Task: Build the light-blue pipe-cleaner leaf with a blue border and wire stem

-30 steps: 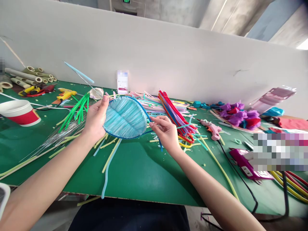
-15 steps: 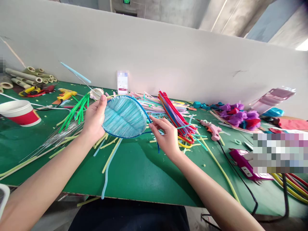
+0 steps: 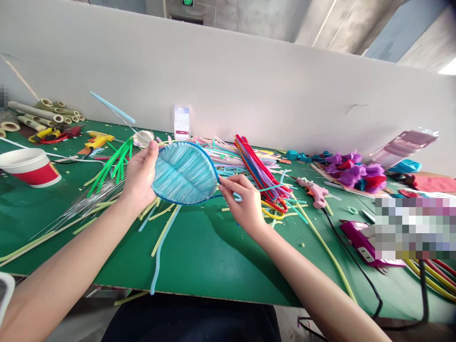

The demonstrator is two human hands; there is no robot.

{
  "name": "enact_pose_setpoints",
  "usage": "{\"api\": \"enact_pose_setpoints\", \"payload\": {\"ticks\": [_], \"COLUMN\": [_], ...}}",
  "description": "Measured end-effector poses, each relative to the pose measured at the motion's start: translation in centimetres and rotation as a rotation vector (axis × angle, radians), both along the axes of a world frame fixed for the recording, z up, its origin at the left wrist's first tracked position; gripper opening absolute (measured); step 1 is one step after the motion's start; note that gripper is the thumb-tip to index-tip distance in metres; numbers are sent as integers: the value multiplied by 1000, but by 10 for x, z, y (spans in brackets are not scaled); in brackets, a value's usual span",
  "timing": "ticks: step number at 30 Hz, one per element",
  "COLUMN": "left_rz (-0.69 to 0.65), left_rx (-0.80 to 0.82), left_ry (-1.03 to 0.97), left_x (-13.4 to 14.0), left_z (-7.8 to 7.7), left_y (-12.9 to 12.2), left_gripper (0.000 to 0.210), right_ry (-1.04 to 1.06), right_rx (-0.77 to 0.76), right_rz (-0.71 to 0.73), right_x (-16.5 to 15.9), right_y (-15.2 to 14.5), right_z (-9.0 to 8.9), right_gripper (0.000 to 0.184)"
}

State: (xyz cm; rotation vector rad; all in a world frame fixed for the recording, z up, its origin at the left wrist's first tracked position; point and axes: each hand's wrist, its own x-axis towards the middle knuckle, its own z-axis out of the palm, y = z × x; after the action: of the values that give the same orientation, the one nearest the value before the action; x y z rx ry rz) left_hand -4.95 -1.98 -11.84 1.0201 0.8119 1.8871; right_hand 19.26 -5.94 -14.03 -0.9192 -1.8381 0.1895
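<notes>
A pale-blue leaf made of pipe cleaners [image 3: 185, 173], with a dark blue pipe-cleaner border, is held up over the table. My left hand [image 3: 140, 175] grips its left end, thumb on top; a wire stem with a light blue tip sticks out up and left beyond the hand. At the leaf's pointed right end, my right hand [image 3: 244, 202] pinches the dark blue pipe cleaner [image 3: 213, 164] of the border between thumb and fingertips. Part of that strip is hidden by the fingers.
Behind lie bundled red and purple pipe cleaners [image 3: 261, 171] and green ones [image 3: 114, 166]. A pink glue gun [image 3: 313, 192] and purple power strip [image 3: 366, 244] are right. Left are a paper cup [image 3: 32, 166], yellow glue gun [image 3: 98, 140] and bamboo tubes [image 3: 46, 114]. A phone [image 3: 181, 122] leans on the partition.
My right hand has shifted slightly left, its fingertips now at the leaf's tip. The loose dark blue end that hung below the fingers is no longer plainly seen. My left hand stays put.
</notes>
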Motion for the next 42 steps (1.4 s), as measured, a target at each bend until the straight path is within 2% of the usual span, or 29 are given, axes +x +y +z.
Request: {"api": "enact_pose_setpoints", "payload": {"ticks": [16, 30, 42], "left_rz": [0, -8, -10], "left_rx": [-24, -35, -52], "left_ry": [-4, -72, -77], "left_x": [1, 3, 6], "left_z": [-2, 4, 7], "left_y": [2, -1, -6], "left_gripper": [41, 49, 45], "right_ry": [-48, -69, -121], "right_rx": [8, 22, -25], "right_rz": [0, 0, 4], "right_x": [-2, -3, -3], "right_y": [1, 1, -1], "right_z": [-6, -8, -9], "right_gripper": [29, 33, 38]}}
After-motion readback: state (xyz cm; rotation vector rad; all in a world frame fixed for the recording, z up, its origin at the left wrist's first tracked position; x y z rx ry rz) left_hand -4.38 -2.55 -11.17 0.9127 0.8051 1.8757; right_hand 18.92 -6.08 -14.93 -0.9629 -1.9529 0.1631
